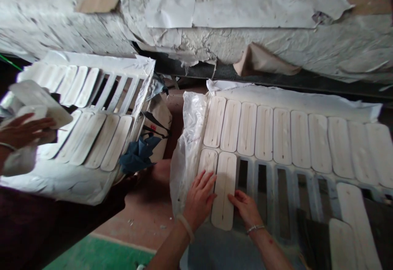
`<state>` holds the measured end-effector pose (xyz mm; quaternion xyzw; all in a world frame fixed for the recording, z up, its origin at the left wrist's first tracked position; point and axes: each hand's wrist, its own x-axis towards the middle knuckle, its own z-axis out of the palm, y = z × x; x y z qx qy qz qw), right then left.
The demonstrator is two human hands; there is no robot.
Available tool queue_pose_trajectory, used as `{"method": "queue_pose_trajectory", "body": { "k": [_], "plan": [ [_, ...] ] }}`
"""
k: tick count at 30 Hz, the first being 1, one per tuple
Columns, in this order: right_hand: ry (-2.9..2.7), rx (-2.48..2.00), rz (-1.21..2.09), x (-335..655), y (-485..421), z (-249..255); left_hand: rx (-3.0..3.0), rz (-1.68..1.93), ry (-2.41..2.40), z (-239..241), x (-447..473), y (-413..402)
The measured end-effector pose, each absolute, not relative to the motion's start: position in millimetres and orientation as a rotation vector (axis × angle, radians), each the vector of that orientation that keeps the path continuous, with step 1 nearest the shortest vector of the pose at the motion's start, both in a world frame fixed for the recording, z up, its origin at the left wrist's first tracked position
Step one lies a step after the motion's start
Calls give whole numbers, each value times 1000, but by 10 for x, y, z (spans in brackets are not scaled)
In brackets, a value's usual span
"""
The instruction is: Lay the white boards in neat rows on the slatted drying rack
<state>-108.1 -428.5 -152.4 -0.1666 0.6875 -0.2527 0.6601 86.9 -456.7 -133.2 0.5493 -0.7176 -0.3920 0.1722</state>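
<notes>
A long white piece with rounded ends and a thin dark line down its middle (226,180) lies over the lower row of the right-hand slotted frame (272,196). My left hand (200,196) is spread flat over a similar white piece (208,161) just to its left, the thumb at the long piece's left edge. On its right edge, my right hand (245,208) pinches with thumb and forefinger. Above both hands, a row of matching white pieces (264,133) covers the frame's far half. Several slots right of my right hand show uncovered.
At the left, another person's hand (26,131) holds white pieces (39,102) over a second frame (92,184). A blue cloth (139,153) hangs between the frames. Plastic sheeting (190,139) edges the right frame. Loose white pieces (356,217) lie lower right. A paper-covered ledge (245,4) runs behind.
</notes>
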Motion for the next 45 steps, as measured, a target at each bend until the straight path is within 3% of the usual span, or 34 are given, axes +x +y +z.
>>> {"method": "queue_pose_trajectory", "body": {
  "k": [10, 25, 37, 45],
  "plan": [
    [1564, -399, -515, -1112, -4332, -1527, 1331, -1043, -2432, -1511, 861, -4994],
    [1557, -468, -525, -1087, -4275, -1604, 1310, -882, -2607, -1604, 885, -4967],
    [1654, -791, -353, -1108, -4370, -1619, 1269, -769, -2700, -1644, 897, -4963],
    [1825, -1129, -10, -1074, -4592, -1482, 1268, -664, -2814, -1628, 866, -4963]
  ]
}}
